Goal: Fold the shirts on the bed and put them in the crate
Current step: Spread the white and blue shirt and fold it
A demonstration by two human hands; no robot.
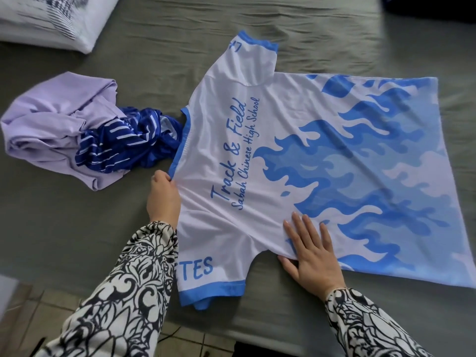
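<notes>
A white shirt with blue flames and blue trim lies spread flat on the grey-green bed, back side up, its collar toward the left. My left hand pinches the shirt's near shoulder just beside the collar. My right hand lies flat with straight fingers on the shirt's near side, by the armpit of the near sleeve. A crumpled lilac shirt and a dark blue striped shirt sit in a heap to the left of the collar. No crate is in view.
A white pillow with a dark pattern lies at the far left corner. The bed's near edge runs along the bottom, with tiled floor below it. A dark object shows at the top right corner.
</notes>
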